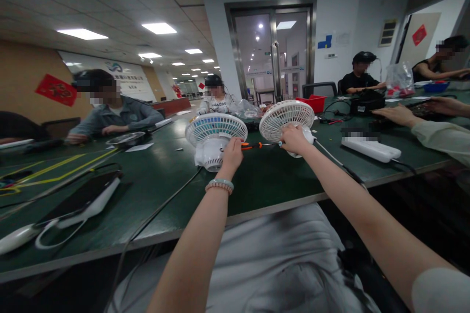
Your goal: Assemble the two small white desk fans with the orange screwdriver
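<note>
Two white fans stand on the green table, their grilles tipped upward. My left hand (232, 152), wearing bracelets at the wrist, is closed around a screwdriver with an orange and black handle (253, 145), beside the motor housing of the left fan (209, 149). The thin shaft points right, toward my other hand. My right hand (294, 140) has its fingers curled at the back of the right fan (284, 115); a small light-blue piece (281, 143) shows at its fingertips. What that piece belongs to is hidden. Part of each fan's base is covered by my hands.
A white power strip (370, 148) lies to the right, near a co-worker's hands (400, 115). A dark-screened device with a white handle (81, 198) lies left. Cables cross the table (161, 215). A red bin (313, 102) sits behind; several people sit around.
</note>
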Demonstrator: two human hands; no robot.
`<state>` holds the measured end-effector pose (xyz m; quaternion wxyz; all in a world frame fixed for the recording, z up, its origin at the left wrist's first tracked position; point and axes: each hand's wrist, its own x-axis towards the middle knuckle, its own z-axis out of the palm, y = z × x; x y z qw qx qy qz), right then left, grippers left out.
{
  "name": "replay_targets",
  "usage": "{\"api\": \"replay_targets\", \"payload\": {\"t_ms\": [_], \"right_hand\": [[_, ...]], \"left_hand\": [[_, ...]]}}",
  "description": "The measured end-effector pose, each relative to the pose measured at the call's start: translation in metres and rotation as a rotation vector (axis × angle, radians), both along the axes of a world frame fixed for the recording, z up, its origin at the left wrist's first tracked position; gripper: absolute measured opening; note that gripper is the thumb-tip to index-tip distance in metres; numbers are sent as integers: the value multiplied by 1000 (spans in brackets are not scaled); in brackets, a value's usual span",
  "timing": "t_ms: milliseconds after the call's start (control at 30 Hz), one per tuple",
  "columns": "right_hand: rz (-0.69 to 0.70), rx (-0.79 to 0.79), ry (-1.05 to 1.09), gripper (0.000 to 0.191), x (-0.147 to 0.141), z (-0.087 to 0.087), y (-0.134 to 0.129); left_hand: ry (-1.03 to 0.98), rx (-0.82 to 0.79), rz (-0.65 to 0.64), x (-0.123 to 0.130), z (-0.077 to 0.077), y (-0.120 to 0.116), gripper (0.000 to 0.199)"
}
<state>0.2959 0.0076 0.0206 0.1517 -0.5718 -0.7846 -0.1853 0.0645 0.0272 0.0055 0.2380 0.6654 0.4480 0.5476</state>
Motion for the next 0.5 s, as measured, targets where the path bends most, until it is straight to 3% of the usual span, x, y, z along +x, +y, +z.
{"api": "replay_targets", "payload": {"t_ms": [500], "right_hand": [[7,-9,-6,23,0,-1,1]], "left_hand": [[0,4,-101,-3,-3,1,18]]}}
